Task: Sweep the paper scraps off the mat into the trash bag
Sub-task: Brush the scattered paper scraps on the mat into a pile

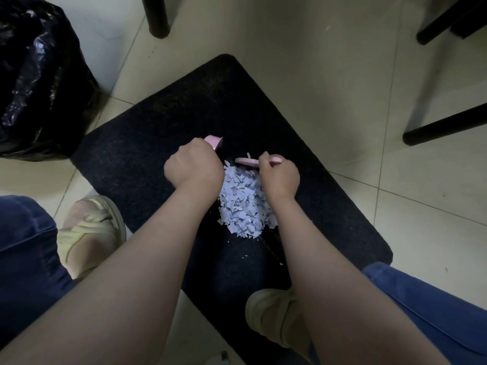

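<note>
A heap of pale paper scraps (243, 206) lies in the middle of a dark mat (147, 154) on the tiled floor. My left hand (193, 168) grips a pink handle (214, 141) at the left of the heap; what the handle belongs to is hidden under the hand. My right hand (279, 177) grips another pink tool (246, 161) at the heap's far right edge, its lower part hidden. A few stray scraps (245, 257) lie nearer to me on the mat. The black trash bag (39, 80) stands at the far left, off the mat.
Black furniture legs stand at the top (158, 17) and at the right (445, 125). My feet in pale sandals rest at the mat's left edge (89, 233) and on its near part (274, 320). My knees in blue jeans flank the view.
</note>
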`<state>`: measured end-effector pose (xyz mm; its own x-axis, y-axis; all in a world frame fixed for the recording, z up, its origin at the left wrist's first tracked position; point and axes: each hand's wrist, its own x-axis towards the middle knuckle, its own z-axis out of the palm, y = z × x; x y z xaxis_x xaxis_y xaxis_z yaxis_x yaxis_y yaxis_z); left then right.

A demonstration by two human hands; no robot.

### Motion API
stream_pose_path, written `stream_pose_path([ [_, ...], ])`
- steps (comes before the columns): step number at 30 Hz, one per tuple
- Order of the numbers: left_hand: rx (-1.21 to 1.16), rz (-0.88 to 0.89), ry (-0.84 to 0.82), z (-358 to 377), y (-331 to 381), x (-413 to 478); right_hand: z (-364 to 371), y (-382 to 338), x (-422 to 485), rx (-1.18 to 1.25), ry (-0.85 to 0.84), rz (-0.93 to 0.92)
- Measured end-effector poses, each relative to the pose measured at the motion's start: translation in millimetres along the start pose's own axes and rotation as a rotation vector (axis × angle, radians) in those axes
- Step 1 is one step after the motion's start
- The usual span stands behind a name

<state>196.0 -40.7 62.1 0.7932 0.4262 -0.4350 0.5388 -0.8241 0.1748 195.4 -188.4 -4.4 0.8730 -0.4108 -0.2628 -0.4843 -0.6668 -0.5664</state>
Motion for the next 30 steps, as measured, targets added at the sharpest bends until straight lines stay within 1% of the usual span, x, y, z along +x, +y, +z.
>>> stream_pose_path([
  [2, 0.003, 0.001, -0.012, -1.0, 0.7, -2.6, -4.4, -0.7, -9.8, 0.032, 0.094, 0.038],
  [4, 0.011, 0.010, -0.017, -1.7, 0.0, -5.0, -6.8, 1.9, -15.0, 0.124, 0.191, 0.065],
  [6, 0.018, 0.019, -0.013, -1.8, -2.2, -6.0, -6.5, 4.2, -14.0, 0.207, 0.238, 0.054],
  [9, 0.003, 0.011, -0.002, -0.6, -5.4, -2.8, -0.5, 8.1, -3.4, 0.160, 0.210, -0.027],
  [13, -0.018, -0.018, 0.002, 0.9, -6.2, 3.2, 0.6, 10.0, 9.1, 0.049, 0.055, 0.042],
  [14, -0.018, -0.019, -0.001, 0.6, -4.9, 3.9, -1.8, 7.9, 8.4, 0.015, 0.056, 0.055],
  [16, -0.013, -0.009, -0.006, -0.4, -2.9, 3.2, -5.7, 1.1, 7.0, 0.006, 0.130, 0.058],
  [18, -0.002, 0.002, -0.005, -0.9, -1.7, 1.2, -4.9, -3.2, 5.6, 0.073, 0.239, 0.040],
  [19, 0.006, 0.008, -0.004, -0.4, -1.3, 0.0, -3.1, -2.3, 6.0, 0.109, 0.262, 0.034],
  [21, 0.016, 0.014, -0.004, 1.1, -1.6, -1.9, 3.1, 4.6, 7.4, 0.132, 0.215, 0.012],
  [24, 0.018, 0.009, 0.004, 1.2, -2.0, -1.8, 8.4, 10.1, 4.9, 0.099, 0.075, -0.020],
  [25, 0.018, 0.005, 0.004, 0.8, -2.0, -1.8, 7.7, 10.8, 3.2, 0.087, 0.072, -0.020],
  [30, 0.037, 0.030, -0.019, -0.7, 0.3, -9.3, -10.6, 17.1, 0.3, 0.155, 0.266, 0.012],
])
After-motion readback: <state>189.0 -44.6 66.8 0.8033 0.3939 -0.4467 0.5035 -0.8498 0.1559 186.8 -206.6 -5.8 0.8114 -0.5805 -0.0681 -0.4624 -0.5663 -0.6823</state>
